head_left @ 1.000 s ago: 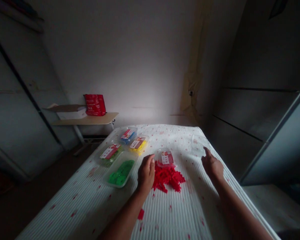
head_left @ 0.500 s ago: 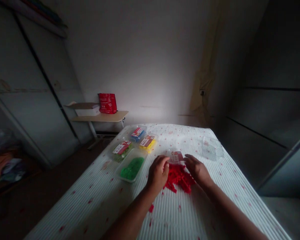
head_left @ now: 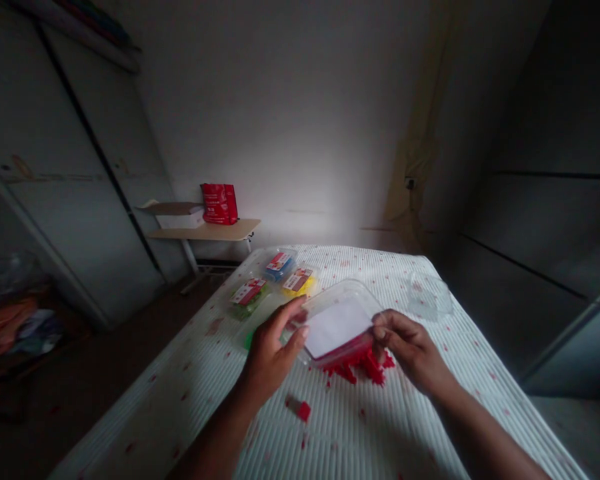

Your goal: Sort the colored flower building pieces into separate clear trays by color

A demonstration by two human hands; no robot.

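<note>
Between my hands a clear plastic lid (head_left: 337,327) is tilted up, the white back of its label facing me. My left hand (head_left: 273,350) grips its left edge, thumb on the near side. My right hand (head_left: 413,347) pinches the right edge with thumb and fingers. Partly hidden below the lid lies a pile of red pieces (head_left: 373,367) on the striped cloth. One small red block (head_left: 304,411) sits apart, nearer to me. Behind my left hand, an open tub with green contents (head_left: 249,339) is mostly covered from sight.
Lidded clear tubs with blue (head_left: 279,267), yellow (head_left: 300,285) and green (head_left: 250,297) contents stand at the table's far left. A clear plastic container (head_left: 430,298) stands at the right. Beyond, a side table (head_left: 230,231) carries a red bag (head_left: 220,203) and a box (head_left: 180,219).
The lid has been lifted from behind the red pile and turned so that its label's back faces me. My hands have moved apart and closed on its edges.
</note>
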